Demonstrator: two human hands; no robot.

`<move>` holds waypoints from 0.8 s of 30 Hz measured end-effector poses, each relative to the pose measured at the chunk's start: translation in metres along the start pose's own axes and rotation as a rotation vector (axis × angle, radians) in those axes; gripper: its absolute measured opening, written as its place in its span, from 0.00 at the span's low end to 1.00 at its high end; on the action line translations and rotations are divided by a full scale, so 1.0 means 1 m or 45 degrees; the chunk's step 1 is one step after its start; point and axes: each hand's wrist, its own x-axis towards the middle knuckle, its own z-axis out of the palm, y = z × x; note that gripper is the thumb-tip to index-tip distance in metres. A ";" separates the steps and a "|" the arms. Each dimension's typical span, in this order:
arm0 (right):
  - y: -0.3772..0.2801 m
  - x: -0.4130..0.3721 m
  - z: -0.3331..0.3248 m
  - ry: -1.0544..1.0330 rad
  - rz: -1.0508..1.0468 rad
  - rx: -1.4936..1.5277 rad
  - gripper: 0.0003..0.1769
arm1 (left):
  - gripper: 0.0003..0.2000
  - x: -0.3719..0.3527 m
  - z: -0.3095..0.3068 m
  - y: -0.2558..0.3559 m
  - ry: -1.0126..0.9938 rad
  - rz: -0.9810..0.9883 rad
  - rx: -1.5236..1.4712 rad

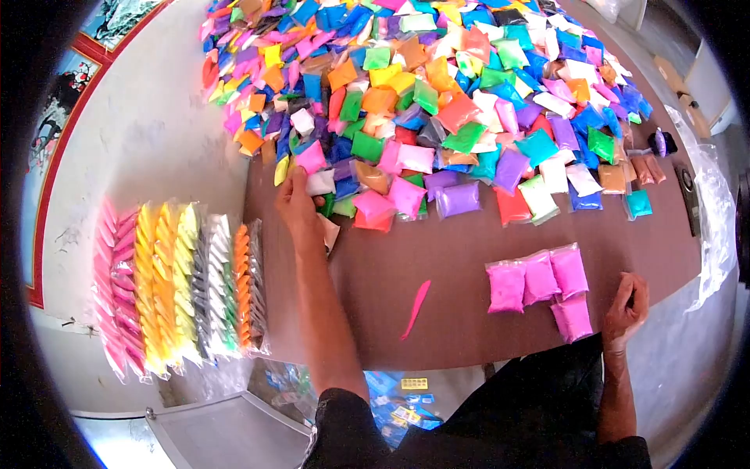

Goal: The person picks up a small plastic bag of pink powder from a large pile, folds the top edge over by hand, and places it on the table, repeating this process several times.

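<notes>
Left hand (295, 195): at near-left edge of the packet heap (380, 100), fingers against it (grip unclear) | right hand (627, 309): fingers curled, just beside four pink packets (539, 278) | table (453, 258): brown, thin pink strip (416, 310) lying between the hands | far left: bagged twists (162, 285) in a row | below table edge: blue wrappers (391, 408)

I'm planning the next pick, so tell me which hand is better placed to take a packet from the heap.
Probably the left: the left hand is right at the edge of the heap, while the right hand is beside the pink packets, away from it.
</notes>
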 end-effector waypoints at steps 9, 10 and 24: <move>0.011 -0.004 0.000 -0.022 0.079 -0.029 0.10 | 0.13 0.002 0.001 -0.005 0.012 -0.151 -0.166; 0.008 -0.004 0.001 -0.023 0.080 -0.025 0.10 | 0.12 0.001 0.001 -0.005 0.002 -0.152 -0.182; 0.010 -0.005 0.000 0.022 0.099 0.032 0.07 | 0.20 -0.041 0.030 0.040 0.096 1.312 1.163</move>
